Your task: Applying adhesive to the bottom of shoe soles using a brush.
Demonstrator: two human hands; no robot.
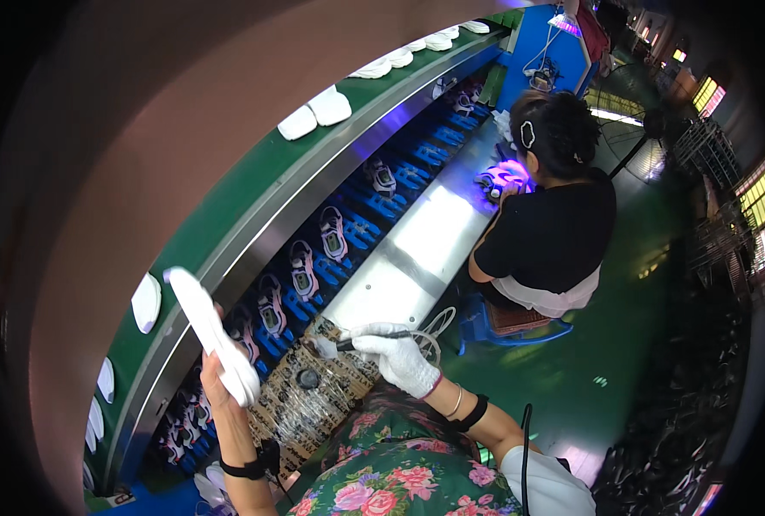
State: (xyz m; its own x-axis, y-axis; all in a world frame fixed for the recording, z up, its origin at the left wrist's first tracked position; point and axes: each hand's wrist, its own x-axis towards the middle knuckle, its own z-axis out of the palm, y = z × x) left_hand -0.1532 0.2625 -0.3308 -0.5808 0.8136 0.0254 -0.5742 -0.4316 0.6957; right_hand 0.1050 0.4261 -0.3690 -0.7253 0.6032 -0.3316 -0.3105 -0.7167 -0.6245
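Observation:
My bare left hand (217, 383) is closed around a white shoe sole (200, 314), raised at the near edge of the conveyor; it may be more than one sole stacked. My right hand (406, 365), in a white knitted glove, grips a brush (345, 346) with a dark handle. Its pale bristle end points left, over a work surface (288, 421) covered with patterned board and clear wrap. A small round dark pot (308, 378) sits in that surface, below the brush tip.
White soles (329, 107) lie along the green upper belt (228, 193). Below it, several pink-and-grey sandals (303, 269) stand on blue racks. A metal bench (374, 288) runs away from me. A co-worker (554, 215) sits on a blue stool (503, 327) under purple light.

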